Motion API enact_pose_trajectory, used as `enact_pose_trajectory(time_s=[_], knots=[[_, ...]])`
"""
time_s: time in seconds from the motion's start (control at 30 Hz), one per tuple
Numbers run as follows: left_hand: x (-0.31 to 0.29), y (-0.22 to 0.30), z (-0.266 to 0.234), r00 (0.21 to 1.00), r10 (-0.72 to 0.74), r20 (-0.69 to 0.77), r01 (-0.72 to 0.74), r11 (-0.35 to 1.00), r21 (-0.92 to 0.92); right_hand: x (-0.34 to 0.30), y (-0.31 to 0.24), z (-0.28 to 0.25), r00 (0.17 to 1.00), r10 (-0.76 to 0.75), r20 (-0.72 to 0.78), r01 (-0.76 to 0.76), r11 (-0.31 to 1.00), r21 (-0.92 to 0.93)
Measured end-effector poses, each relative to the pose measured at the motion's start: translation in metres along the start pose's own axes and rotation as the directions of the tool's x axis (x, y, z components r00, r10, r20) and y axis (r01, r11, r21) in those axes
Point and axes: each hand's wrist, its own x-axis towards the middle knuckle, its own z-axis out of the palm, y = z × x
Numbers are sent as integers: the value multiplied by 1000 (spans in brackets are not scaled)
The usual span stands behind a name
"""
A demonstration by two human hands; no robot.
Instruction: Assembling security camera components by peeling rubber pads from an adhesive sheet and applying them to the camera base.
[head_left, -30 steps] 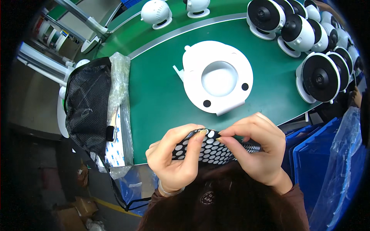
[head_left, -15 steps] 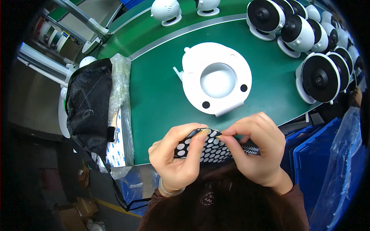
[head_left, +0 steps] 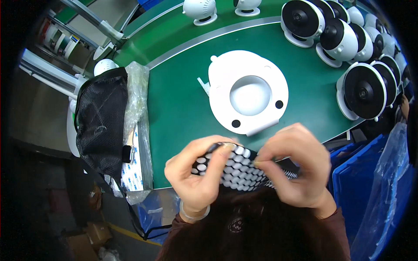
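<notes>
My left hand [head_left: 197, 167] grips a bent sheet of round pads [head_left: 242, 172], black with rows of white dots, thumb in front and fingers behind. Beside the sheet's upper edge, my right hand [head_left: 298, 163] is closed in a pinch, thumb against forefinger. Motion blur hides what, if anything, sits in that pinch. Part of the sheet passes behind the right hand. Beyond both hands a white rounded plastic housing [head_left: 222, 106] lies on the green table, with a large round recess. Two black round pads [head_left: 279, 104] sit on its near side, and a translucent strip [head_left: 203, 85] sticks out at its left.
A black mesh bag [head_left: 102, 124] and clear plastic wrap [head_left: 137, 95] lie along the table's left edge. Several white devices with black round fronts [head_left: 363, 92] crowd the right side. Two white devices [head_left: 200, 9] stand at the back. Blue bins [head_left: 359, 174] are at lower right.
My right hand's pinch has shifted right along the sheet's edge, away from my left thumb. The left hand keeps its grip. The whole view has shifted slightly.
</notes>
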Motion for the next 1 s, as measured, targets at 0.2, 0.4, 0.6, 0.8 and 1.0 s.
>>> enact_pose_trajectory(time_s=[0.2, 0.4, 0.6, 0.8, 1.0], knots=[[12, -10, 1, 1000, -24, 1, 24, 998, -66, 52, 15, -33, 972, 178, -156, -185, 982, -34], [13, -11, 1, 991, -136, -7, 134, 983, -124, 70, 23, -31, 972, 234, 13, -231, 967, -105], [14, -13, 0, 994, -107, -1, 105, 984, -142, 71, 20, -28, 976, 217, -4, -214, 958, -193], [14, -14, 0, 996, -94, 3, 94, 985, -148, 71, 19, -27, 981, 193, -17, -192, 954, -229], [15, -14, -1, 994, -105, 8, 105, 982, -156, 73, 23, -31, 979, 203, 29, -195, 964, -183]])
